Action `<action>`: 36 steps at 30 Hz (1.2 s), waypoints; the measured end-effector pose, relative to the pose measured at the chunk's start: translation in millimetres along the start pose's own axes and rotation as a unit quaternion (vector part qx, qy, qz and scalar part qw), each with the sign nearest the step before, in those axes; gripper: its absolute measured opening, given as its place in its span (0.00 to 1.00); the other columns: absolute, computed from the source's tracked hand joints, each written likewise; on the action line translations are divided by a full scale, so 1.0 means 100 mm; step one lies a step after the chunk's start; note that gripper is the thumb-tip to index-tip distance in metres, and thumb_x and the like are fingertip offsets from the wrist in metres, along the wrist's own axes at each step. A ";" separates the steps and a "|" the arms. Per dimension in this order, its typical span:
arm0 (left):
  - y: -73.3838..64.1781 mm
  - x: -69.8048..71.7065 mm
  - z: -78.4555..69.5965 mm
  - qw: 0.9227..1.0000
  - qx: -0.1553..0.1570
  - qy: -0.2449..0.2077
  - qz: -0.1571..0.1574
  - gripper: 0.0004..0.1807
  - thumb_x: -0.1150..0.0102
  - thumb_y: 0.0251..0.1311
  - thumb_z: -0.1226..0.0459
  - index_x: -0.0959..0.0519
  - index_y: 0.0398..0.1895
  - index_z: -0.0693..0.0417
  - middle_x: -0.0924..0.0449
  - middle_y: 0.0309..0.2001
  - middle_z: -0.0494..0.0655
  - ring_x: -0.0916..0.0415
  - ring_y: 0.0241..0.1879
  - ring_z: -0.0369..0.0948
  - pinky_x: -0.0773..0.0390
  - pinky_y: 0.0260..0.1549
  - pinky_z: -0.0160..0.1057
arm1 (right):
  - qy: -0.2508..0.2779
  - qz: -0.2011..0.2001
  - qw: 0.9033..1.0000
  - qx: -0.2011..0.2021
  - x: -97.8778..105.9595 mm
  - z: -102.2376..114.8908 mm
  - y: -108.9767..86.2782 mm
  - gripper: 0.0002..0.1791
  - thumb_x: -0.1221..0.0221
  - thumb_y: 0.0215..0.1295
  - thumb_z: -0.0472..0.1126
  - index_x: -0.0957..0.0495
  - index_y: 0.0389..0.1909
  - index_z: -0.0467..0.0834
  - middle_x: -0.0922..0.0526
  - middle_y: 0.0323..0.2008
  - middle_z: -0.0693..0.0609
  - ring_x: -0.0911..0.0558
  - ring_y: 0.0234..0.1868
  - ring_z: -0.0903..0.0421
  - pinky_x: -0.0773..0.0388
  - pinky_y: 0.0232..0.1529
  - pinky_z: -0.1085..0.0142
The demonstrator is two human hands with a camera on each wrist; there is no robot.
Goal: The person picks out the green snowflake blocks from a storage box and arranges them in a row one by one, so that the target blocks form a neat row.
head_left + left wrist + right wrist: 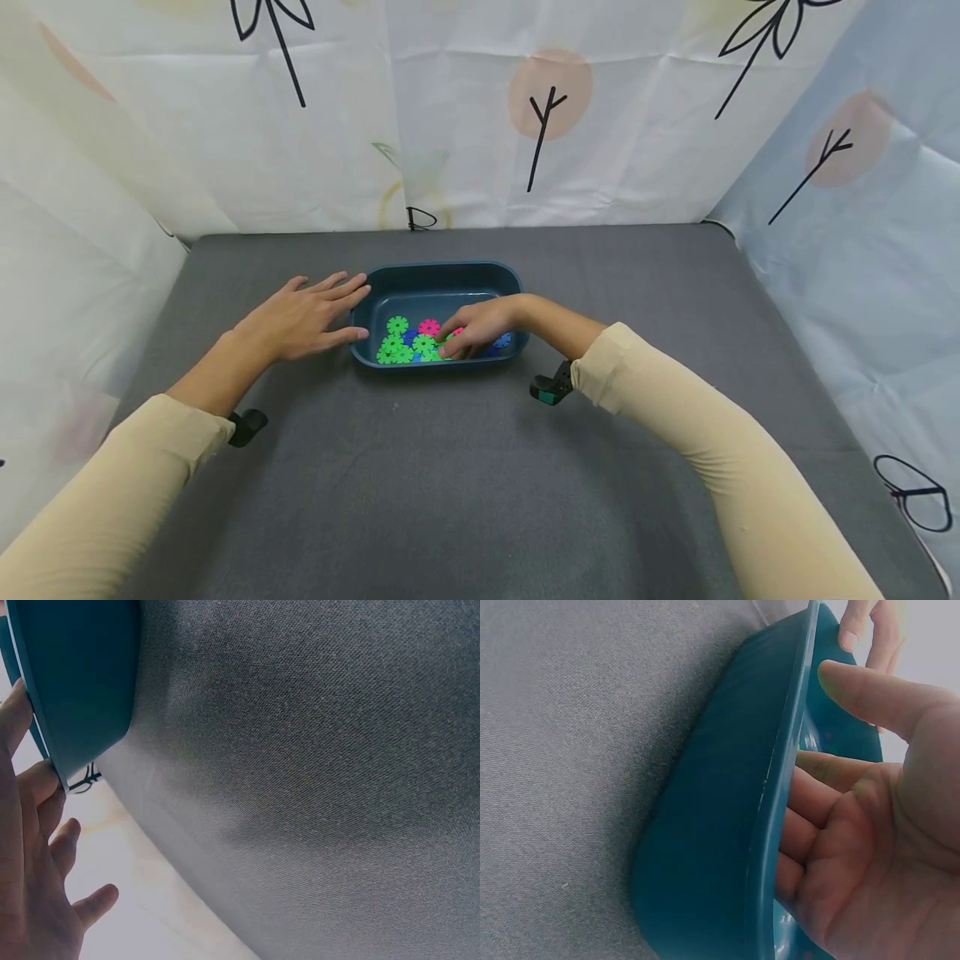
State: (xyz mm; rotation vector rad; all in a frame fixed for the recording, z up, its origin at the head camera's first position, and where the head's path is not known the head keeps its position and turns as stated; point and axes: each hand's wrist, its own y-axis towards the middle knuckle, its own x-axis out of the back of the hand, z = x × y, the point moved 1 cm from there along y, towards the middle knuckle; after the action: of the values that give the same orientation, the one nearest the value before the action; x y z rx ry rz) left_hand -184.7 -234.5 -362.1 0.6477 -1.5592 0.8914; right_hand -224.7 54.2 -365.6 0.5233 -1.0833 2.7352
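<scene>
A dark teal plastic tub [444, 365] stands on the grey table, with several flower-shaped plastic discs [396, 343] in green, pink and blue lying in it. My left hand [300, 321] is at the tub's left end, its fairly straight fingertips touching the rim. With its fingers pointing down, my right hand [482, 323] reaches into the tub over the discs. In the right wrist view, the thumb [870, 694] stands apart from the other fingers, whose tips are hidden behind the tub wall.
Grey cloth covers the table [450, 483]. White printed sheets hang behind it [465, 108] and along both sides. Each wrist carries a small black camera, such as the one beside the right sleeve [645, 375].
</scene>
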 end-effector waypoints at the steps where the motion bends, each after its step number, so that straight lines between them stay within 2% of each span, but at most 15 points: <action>1: 0.00 0.00 0.00 1.000 0.000 0.000 0.000 0.43 0.52 0.70 0.39 0.45 0.78 0.55 0.50 0.78 0.55 0.52 0.76 0.55 0.49 0.66 0.70 | -0.001 -0.001 1.000 0.001 0.00 0.00 -0.01 0.32 0.51 0.77 0.52 0.41 0.76 0.42 0.25 0.65 0.44 0.23 0.63 0.52 0.26 0.61 0.65; 5: 0.00 0.01 -0.01 1.000 0.002 -0.001 0.001 0.42 0.51 0.70 0.40 0.45 0.78 0.55 0.50 0.78 0.55 0.52 0.76 0.55 0.49 0.66 0.70 | 0.005 -0.011 1.000 0.009 0.01 0.02 -0.05 0.33 0.46 0.75 0.51 0.39 0.75 0.42 0.25 0.64 0.46 0.20 0.60 0.53 0.23 0.58 0.64; 9: 0.01 0.01 -0.01 1.000 0.002 0.000 -0.001 0.42 0.50 0.70 0.41 0.45 0.78 0.55 0.50 0.78 0.55 0.52 0.76 0.56 0.49 0.66 0.70 | 0.019 -0.021 0.999 0.024 0.02 0.06 -0.09 0.33 0.40 0.71 0.45 0.37 0.73 0.40 0.21 0.60 0.45 0.18 0.55 0.54 0.22 0.56 0.63; 16: 0.02 -0.02 0.00 1.000 0.003 0.003 -0.001 0.43 0.51 0.70 0.40 0.44 0.78 0.56 0.49 0.78 0.55 0.52 0.76 0.56 0.48 0.66 0.70 | 0.028 -0.029 0.999 0.031 0.01 0.10 -0.16 0.36 0.35 0.65 0.32 0.36 0.72 0.38 0.17 0.56 0.44 0.19 0.58 0.57 0.25 0.60 0.62; 23: 0.01 -0.01 0.00 1.000 0.002 0.002 0.000 0.43 0.51 0.70 0.40 0.44 0.78 0.56 0.49 0.78 0.55 0.51 0.76 0.56 0.48 0.66 0.70 | 0.038 -0.050 0.997 0.045 -0.02 0.11 -0.21 0.36 0.36 0.64 0.29 0.35 0.72 0.37 0.16 0.53 0.43 0.18 0.57 0.55 0.23 0.58 0.62; 25: 0.01 -0.01 0.00 1.000 0.001 0.004 0.003 0.43 0.51 0.70 0.40 0.44 0.78 0.56 0.49 0.78 0.56 0.52 0.76 0.56 0.48 0.66 0.70 | 0.040 -0.061 0.996 0.054 0.00 0.11 -0.23 0.33 0.37 0.65 0.28 0.34 0.71 0.36 0.14 0.49 0.42 0.17 0.56 0.56 0.22 0.57 0.63; 27: 0.01 0.00 0.00 1.000 0.000 0.006 0.006 0.43 0.52 0.70 0.40 0.45 0.78 0.56 0.50 0.78 0.56 0.52 0.76 0.56 0.48 0.66 0.70 | 0.052 -0.074 0.994 0.060 0.01 0.10 -0.25 0.30 0.39 0.66 0.29 0.32 0.69 0.34 0.12 0.35 0.43 0.16 0.48 0.55 0.20 0.54 0.63; 29: 0.00 0.00 -0.01 1.000 0.000 0.007 0.006 0.43 0.52 0.71 0.40 0.45 0.78 0.57 0.50 0.78 0.56 0.52 0.76 0.56 0.49 0.66 0.70 | 0.061 -0.085 0.993 0.062 0.04 0.08 -0.29 0.27 0.40 0.68 0.29 0.30 0.67 0.33 0.16 0.23 0.45 0.16 0.42 0.54 0.19 0.51 0.63; 31: 0.00 0.00 -0.01 1.000 0.000 0.010 0.009 0.43 0.54 0.71 0.39 0.45 0.78 0.57 0.50 0.78 0.56 0.52 0.76 0.56 0.50 0.66 0.70 | 0.076 -0.091 0.991 0.064 0.06 0.05 -0.33 0.25 0.41 0.70 0.30 0.30 0.67 0.33 0.20 0.19 0.46 0.16 0.38 0.51 0.18 0.50 0.61; 32: 0.00 0.00 -0.01 1.000 0.001 0.010 0.009 0.43 0.54 0.71 0.39 0.46 0.78 0.56 0.50 0.78 0.56 0.52 0.76 0.56 0.50 0.66 0.71 | 0.079 -0.093 0.990 0.066 0.08 0.03 -0.36 0.25 0.41 0.70 0.30 0.30 0.67 0.33 0.20 0.19 0.46 0.16 0.38 0.50 0.17 0.49 0.61; 34: 0.00 0.00 -0.01 1.000 0.002 0.010 0.008 0.44 0.55 0.71 0.38 0.46 0.78 0.56 0.50 0.78 0.56 0.53 0.76 0.56 0.51 0.66 0.71 | 0.079 -0.100 0.989 0.070 0.11 0.00 -0.42 0.26 0.40 0.69 0.31 0.31 0.67 0.32 0.13 0.27 0.46 0.14 0.41 0.50 0.17 0.48 0.60; 36: 0.00 0.00 -0.01 1.000 0.003 0.011 0.009 0.44 0.56 0.71 0.37 0.46 0.79 0.56 0.51 0.78 0.55 0.53 0.76 0.56 0.51 0.66 0.70 | 0.085 -0.113 0.987 0.075 0.14 -0.05 -0.48 0.27 0.39 0.68 0.31 0.31 0.67 0.32 0.11 0.35 0.44 0.13 0.43 0.50 0.17 0.48 0.59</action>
State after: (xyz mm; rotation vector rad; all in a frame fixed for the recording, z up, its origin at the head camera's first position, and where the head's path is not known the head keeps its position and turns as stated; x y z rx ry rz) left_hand -183.7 -233.6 -361.9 0.6263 -1.5453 0.9134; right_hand -225.7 92.9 -333.1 0.3951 -0.7332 2.6157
